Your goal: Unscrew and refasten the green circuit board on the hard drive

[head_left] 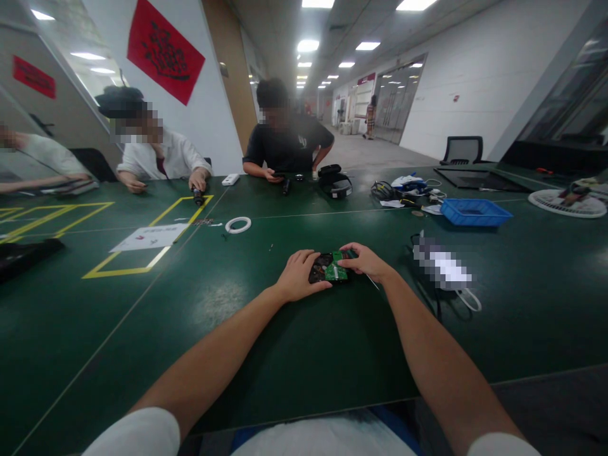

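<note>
A hard drive (317, 271) with a green circuit board (336, 272) on its upper face lies on the green table in front of me. My left hand (300, 275) grips its left side, fingers over the far edge and thumb along the near edge. At the right end, my right hand (363, 261) pinches the circuit board, its thumb on the green surface and a finger at the far edge. A thin metal rod (373, 282) sticks out below my right hand; whether the hand holds it, I cannot tell.
Right of my hands lies a blurred-out device (444, 266) with a cable. Beyond it are a blue tray (475, 213), a fan grille (567, 202) and tangled cables (382, 190). A white ring (238, 225) and a paper sheet (151, 237) lie left. Several people sit across.
</note>
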### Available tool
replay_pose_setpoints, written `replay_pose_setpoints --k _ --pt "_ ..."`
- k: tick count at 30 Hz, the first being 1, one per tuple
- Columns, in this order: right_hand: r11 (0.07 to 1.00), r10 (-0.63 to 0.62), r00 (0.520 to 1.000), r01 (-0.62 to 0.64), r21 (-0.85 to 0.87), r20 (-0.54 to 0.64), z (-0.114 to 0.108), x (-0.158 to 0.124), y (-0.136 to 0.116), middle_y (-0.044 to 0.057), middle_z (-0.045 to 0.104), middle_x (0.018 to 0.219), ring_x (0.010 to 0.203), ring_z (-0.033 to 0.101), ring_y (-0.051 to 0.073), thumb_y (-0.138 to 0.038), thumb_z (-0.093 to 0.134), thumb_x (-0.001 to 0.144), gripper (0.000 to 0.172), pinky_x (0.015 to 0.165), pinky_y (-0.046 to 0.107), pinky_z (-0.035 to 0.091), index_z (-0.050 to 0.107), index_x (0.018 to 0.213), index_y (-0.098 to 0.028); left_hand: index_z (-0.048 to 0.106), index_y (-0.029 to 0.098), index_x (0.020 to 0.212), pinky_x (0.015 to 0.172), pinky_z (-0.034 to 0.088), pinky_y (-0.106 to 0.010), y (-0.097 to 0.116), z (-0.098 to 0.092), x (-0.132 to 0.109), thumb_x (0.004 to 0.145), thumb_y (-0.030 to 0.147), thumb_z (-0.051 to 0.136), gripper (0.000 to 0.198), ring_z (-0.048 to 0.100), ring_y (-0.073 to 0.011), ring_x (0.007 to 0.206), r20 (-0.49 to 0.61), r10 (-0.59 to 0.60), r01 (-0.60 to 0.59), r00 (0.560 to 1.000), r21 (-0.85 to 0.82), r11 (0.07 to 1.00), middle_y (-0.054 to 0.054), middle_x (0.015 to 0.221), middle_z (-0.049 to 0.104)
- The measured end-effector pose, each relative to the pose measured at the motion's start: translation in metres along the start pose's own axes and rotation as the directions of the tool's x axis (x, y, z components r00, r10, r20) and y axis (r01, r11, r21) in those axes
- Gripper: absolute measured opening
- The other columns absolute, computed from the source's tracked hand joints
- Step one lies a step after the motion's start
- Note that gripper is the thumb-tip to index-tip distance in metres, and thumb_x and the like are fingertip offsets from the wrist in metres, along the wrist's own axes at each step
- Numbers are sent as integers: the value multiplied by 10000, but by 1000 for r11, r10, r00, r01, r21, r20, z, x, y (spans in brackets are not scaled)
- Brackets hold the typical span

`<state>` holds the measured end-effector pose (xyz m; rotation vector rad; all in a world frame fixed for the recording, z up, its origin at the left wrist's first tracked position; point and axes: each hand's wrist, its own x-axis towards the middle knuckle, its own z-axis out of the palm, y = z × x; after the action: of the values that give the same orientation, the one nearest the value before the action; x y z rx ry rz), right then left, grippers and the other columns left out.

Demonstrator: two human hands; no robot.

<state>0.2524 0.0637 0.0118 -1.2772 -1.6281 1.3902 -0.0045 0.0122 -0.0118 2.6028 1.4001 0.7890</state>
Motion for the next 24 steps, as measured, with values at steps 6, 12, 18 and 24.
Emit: replay_pose_setpoints --k 6,12,18,24 --pt "1000 18 1000 -18 2 6 0 0 0 0 609 891 612 518 81 -303 902 661 579 428 168 342 614 1154 -210 536 276 1427 1160 297 -569 6 -8 -1 823 590 690 698 376 -358 1395 -6 106 -106 994 15 994 -119 1459 484" --pt "1000 26 999 -26 12 21 0 2 3 -3 596 886 626 513 81 -309 913 647 590 422 161 314 624 1149 -198 731 302 1144 1142 339 -553 10 -9 2 868 483 676 334 434 -316 1364 -36 215 -216 976 -18 976 -69 1400 558" --pt "999 37 999 -38 22 29 -1 3 4 4 606 879 599 493 73 -305 917 643 617 421 171 311 620 1169 -180 766 301 1064 1107 395 -529 7 -8 3 893 459 660 256 504 -285 1304 -56 239 -241 969 -43 970 -63 1332 613" --pt "999 33 999 -34 30 28 -2 3 4 4 601 882 615 507 82 -297 921 636 620 420 173 305 626 1170 -186 772 299 1070 1073 439 -505 9 -10 4 910 452 640 258 529 -275 1270 -45 247 -250 968 -66 966 -66 1306 627"
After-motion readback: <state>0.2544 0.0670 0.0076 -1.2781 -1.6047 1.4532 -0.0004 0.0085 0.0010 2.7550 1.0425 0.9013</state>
